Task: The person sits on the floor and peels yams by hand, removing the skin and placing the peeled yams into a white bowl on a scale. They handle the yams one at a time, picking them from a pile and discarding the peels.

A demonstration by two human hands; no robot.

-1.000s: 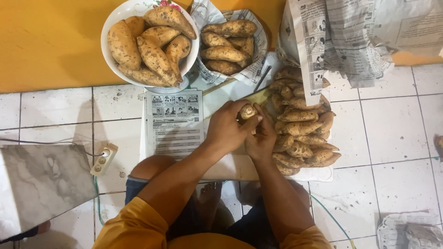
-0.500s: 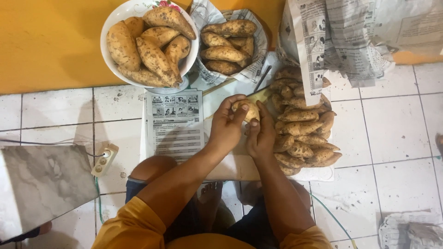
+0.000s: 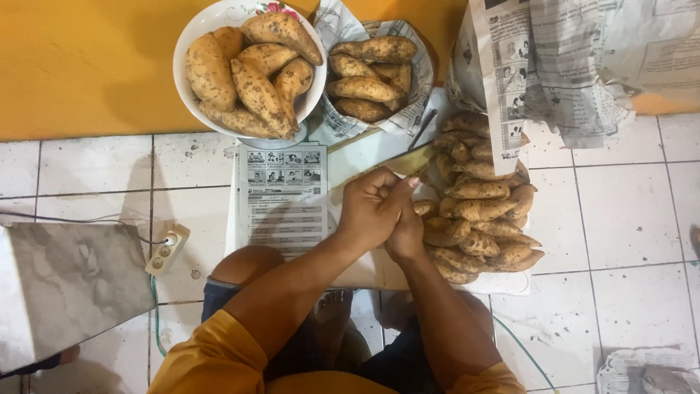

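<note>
White floor tiles [image 3: 87, 164] carry the work, and over a spread newspaper sheet [image 3: 284, 201] the left hand [image 3: 370, 211] and right hand [image 3: 405, 232] are pressed together around something hidden between them, likely a small sweet potato: firm, stiff, rough-skinned, best held around its middle. Just right lies a sweet potato pile [image 3: 477, 208]; beyond, a white bowl [image 3: 188, 55] and paper-lined basket [image 3: 421, 73] crowd close.
</note>
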